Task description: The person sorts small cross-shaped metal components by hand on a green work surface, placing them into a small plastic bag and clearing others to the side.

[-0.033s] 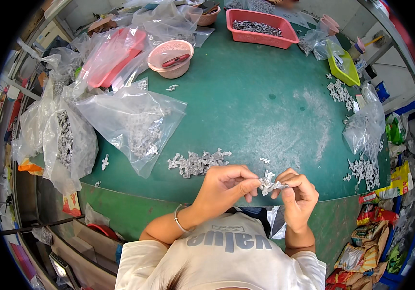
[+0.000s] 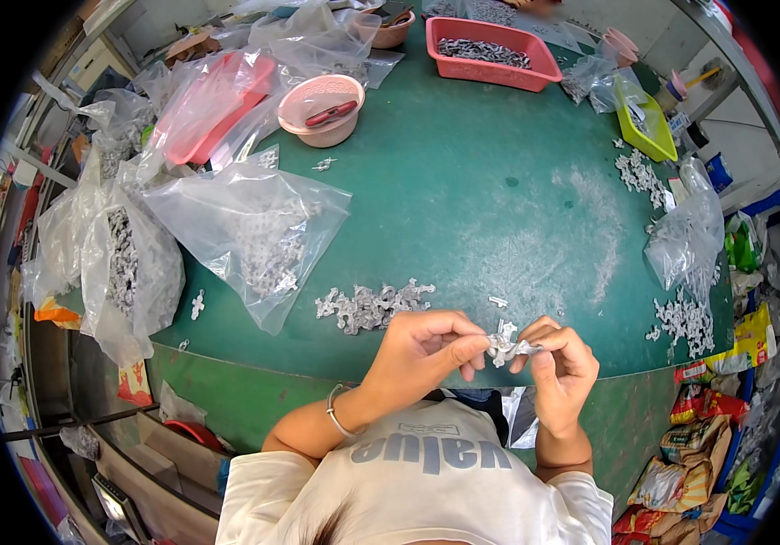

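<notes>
Evidently both hands meet at the near edge of the green counter (image 2: pixel 499 173), left hand (image 2: pixel 426 350) and right hand (image 2: pixel 564 363) pinching a small white plastic part (image 2: pixel 505 342) between fingertips, close to the loose pile (image 2: pixel 373 305) for easy reach.

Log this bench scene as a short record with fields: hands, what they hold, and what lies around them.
Left hand: left hand, fingers pinched on the clear plastic part
Right hand: right hand, pinching the same part from the other side
Nearest heap: pile of clear parts on the green table
Left of it: clear bag of parts
Far side: pink bowl, red tray
Right edge: yellow tray
</notes>
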### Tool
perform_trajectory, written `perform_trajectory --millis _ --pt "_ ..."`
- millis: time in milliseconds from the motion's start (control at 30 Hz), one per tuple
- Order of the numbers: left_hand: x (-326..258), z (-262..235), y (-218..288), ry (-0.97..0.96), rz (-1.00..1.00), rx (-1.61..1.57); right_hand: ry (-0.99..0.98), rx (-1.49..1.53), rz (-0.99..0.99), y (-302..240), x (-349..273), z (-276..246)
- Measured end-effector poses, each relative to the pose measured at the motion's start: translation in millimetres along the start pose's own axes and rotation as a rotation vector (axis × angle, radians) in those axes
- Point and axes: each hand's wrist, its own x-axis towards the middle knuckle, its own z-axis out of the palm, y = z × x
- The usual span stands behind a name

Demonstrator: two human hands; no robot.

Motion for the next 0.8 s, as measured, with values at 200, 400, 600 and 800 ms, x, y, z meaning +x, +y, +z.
perform_trajectory --millis 200,400,600,800 --pt "0.2 -1.0 2.1 -0.018 -0.051 -0.022 -0.002 0.077 0.041 -0.6 0.4 0.7" --pt "-0.1 0.2 5.3 -0.001 -0.05 -0.045 -0.025 0.102 0.096 -1.3 -0.1 0.7" --pt "0.2 -3.3 1.1 -0.034 -0.055 -0.108 -0.054 0.186 0.142 2.3 -3.2 0.3" --pt "0.0 -3.2 0.7 -0.037 -0.033 -0.107 -0.038 0.24 0.138 3.2 -4.4 2.7"
